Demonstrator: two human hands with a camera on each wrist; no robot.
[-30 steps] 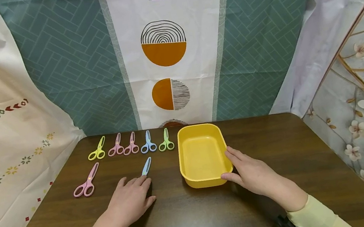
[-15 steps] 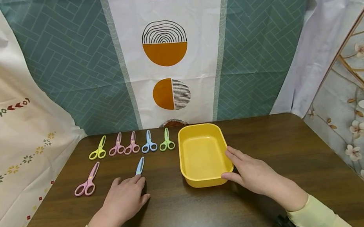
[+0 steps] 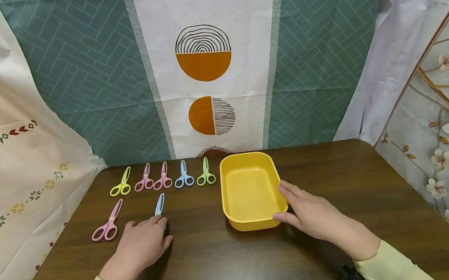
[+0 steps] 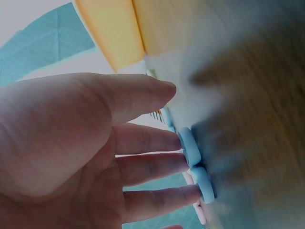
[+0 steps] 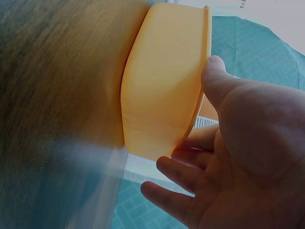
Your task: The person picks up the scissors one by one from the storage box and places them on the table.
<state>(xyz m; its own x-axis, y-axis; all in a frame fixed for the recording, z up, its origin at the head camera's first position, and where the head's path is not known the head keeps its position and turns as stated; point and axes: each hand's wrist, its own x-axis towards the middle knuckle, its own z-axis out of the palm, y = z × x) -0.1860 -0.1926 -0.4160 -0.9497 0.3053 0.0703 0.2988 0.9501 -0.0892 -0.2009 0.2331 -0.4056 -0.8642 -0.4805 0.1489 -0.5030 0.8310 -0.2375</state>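
Note:
Blue scissors [image 3: 159, 205] lie on the table under my left hand [image 3: 143, 245], blade tip pointing away from me. In the left wrist view, straight fingertips touch the scissors' two handle loops [image 4: 190, 147], and the thumb stands apart from them. My right hand [image 3: 313, 214] rests at the near right corner of a yellow tray [image 3: 233, 225], with fingers along its right side and the thumb at the near end. Seen from the right wrist, the thumb touches the rim and some fingers reach the tray's corner. Pink scissors [image 3: 108, 227] lie to the left of my left hand.
A row along the back of the brown table [image 3: 237, 275] holds yellow scissors [image 3: 122, 187], two pink pairs [image 3: 145, 182], another blue pair [image 3: 184, 178] and green scissors [image 3: 206, 176]. Patterned cloths hang behind and at both sides.
My left hand has slid the blue scissors leftward across the table, toward the pink pair. My right hand and the yellow tray have stayed in place.

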